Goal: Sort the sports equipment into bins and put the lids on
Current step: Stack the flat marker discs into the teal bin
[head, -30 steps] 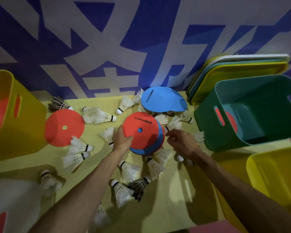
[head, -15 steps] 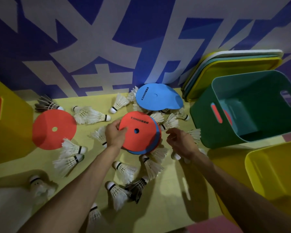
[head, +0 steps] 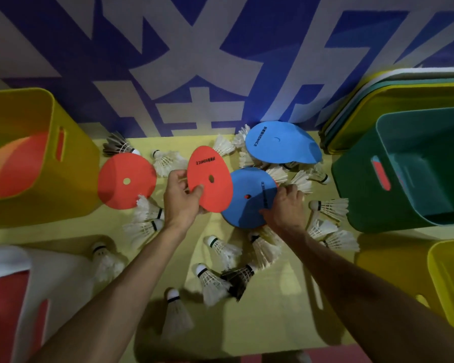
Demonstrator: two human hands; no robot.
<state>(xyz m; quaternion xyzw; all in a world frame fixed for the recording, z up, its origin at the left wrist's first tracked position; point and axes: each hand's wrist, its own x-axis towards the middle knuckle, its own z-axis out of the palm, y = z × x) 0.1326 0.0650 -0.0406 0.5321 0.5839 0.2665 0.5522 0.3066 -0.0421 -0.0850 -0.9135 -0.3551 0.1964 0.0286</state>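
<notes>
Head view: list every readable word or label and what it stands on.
"SONICE", after small unreadable characters: flat red round disc in the left hand.
"SONICE", likewise: far flat blue round disc.
Near blue round disc: black print too blurred.
Wall: huge white characters, cropped, unreadable.

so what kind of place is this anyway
Probably a sports hall's equipment corner: white feather shuttlecocks, a flat round red foam marker disc and a blue foam disc scattered on a yellow surface, beside an open green plastic storage bin.
</notes>
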